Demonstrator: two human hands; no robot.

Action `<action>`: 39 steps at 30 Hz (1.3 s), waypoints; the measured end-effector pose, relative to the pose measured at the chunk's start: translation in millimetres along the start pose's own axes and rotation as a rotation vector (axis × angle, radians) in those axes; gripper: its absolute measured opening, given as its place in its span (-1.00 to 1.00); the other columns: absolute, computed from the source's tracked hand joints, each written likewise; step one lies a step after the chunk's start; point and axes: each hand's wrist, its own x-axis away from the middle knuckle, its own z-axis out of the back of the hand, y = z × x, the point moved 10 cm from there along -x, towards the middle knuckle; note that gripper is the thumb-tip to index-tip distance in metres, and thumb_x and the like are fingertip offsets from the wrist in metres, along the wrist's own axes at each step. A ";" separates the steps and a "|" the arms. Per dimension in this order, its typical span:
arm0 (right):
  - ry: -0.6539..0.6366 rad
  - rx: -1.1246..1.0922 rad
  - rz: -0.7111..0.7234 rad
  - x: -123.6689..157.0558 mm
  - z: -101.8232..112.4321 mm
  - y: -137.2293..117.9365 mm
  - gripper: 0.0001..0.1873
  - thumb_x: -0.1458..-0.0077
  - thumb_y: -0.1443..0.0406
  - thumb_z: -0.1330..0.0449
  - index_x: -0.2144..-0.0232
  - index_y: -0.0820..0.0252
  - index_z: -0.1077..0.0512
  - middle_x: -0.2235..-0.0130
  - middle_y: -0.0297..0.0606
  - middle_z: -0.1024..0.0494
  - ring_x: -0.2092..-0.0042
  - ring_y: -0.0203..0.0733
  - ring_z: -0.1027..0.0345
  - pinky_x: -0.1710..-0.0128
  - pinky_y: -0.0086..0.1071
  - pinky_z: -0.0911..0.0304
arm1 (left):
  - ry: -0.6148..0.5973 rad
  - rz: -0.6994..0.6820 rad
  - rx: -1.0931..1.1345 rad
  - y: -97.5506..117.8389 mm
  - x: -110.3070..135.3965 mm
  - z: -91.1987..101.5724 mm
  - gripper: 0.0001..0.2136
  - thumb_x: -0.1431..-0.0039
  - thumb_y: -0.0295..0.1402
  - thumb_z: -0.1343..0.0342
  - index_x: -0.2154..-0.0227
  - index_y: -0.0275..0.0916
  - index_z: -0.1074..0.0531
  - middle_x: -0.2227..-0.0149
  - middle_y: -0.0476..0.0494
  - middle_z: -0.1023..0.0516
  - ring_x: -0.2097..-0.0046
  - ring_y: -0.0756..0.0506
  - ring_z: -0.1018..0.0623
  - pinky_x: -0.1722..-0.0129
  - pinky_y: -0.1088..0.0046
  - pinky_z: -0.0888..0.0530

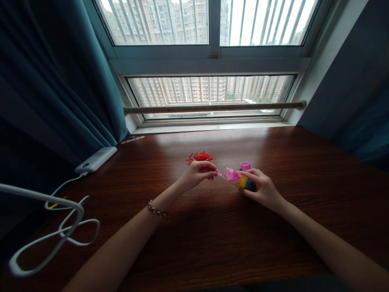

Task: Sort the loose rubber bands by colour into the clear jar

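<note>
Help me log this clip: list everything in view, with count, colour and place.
packet: one, clear with pink, yellow and blue contents, held between both hands
small pieces: one pile, red, on the desk behind the left hand
cap: one, pink, just behind the right hand
box: one, white, far left of the desk
cable: white, looped at near left
desk: one, dark brown wood, below the window
curtain: teal, left of the window
window: one, barred, behind the desk
bracelet: one, on the left wrist
left hand: fingers pinch the packet's end
right hand: fingers grip the packet's other end
</note>
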 end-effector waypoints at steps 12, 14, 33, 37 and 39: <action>-0.048 0.016 0.074 0.6 -5.2 -9.6 -0.47 0.10 0.30 -0.22 0.01 0.00 -0.32 0.21 -0.23 -0.39 0.15 -0.07 -0.27 0.17 -0.25 -0.25 | 0.047 -0.239 -0.408 26.0 8.6 -11.2 -0.79 -0.02 -0.26 -0.12 0.45 -0.34 -0.46 0.49 -0.09 -0.49 0.47 0.04 -0.45 0.45 0.54 -0.41; -0.059 0.016 0.088 1.0 -6.5 -11.2 -0.46 0.11 0.29 -0.23 0.00 0.00 -0.31 0.21 -0.23 -0.40 0.15 -0.07 -0.28 0.17 -0.25 -0.26 | 0.014 -0.327 -0.527 34.3 11.5 -19.2 -0.80 -0.06 -0.27 -0.09 0.46 -0.32 -0.48 0.45 -0.13 -0.52 0.43 0.03 -0.45 0.42 0.54 -0.40; -0.049 -0.052 0.058 0.4 -4.2 -9.2 -0.52 0.09 0.26 -0.23 0.05 0.03 -0.34 0.19 -0.24 -0.42 0.15 -0.08 -0.31 0.17 -0.28 -0.26 | 0.199 -0.536 -0.573 64.9 25.0 -16.3 -0.89 -0.08 -0.37 -0.07 0.39 -0.29 -0.46 0.31 -0.16 -0.49 0.26 -0.02 -0.47 0.24 0.46 -0.44; -0.050 -0.072 0.047 0.3 -3.9 -9.1 -0.52 0.09 0.25 -0.24 0.05 0.04 -0.34 0.18 -0.24 -0.41 0.15 -0.08 -0.31 0.15 -0.29 -0.25 | 0.231 -0.586 -0.687 69.5 27.7 -17.3 -0.89 -0.09 -0.38 -0.06 0.38 -0.22 -0.49 0.30 -0.14 -0.49 0.23 -0.04 -0.43 0.22 0.40 -0.41; -0.050 -0.082 0.040 0.2 -3.7 -8.5 -0.53 0.08 0.24 -0.24 0.05 0.04 -0.34 0.18 -0.24 -0.41 0.15 -0.08 -0.30 0.15 -0.28 -0.24 | 0.265 -0.593 -0.772 71.8 29.9 -16.6 -0.89 -0.09 -0.36 -0.07 0.37 -0.16 -0.50 0.27 -0.13 -0.50 0.17 -0.07 -0.40 0.13 0.31 -0.36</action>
